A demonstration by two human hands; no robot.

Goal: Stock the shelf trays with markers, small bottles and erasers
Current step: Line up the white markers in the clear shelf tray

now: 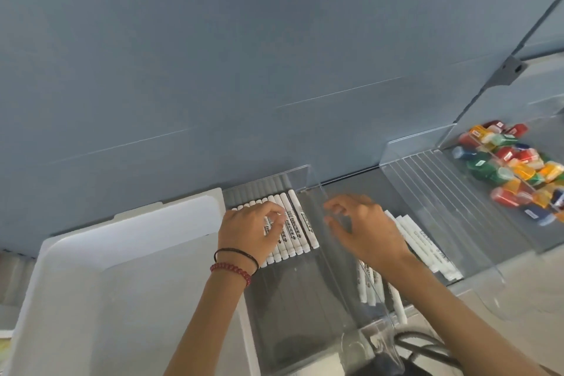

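The markers in the clear tray were white, dark-lettered. Left of that tray the tub was white; right of it the small bottles were red, green, orange and blue. Behind it the wall was grey-blue. Over it were a black cord and red beads.

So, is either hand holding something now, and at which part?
Left hand fingers rest mid-barrel on the white markers; a grip cannot be told. Right hand holds nothing visible.

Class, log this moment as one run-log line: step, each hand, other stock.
step: stocking markers | left hand: on markers | right hand: curled by tray wall | grips: unclear | bottles: heaped far right
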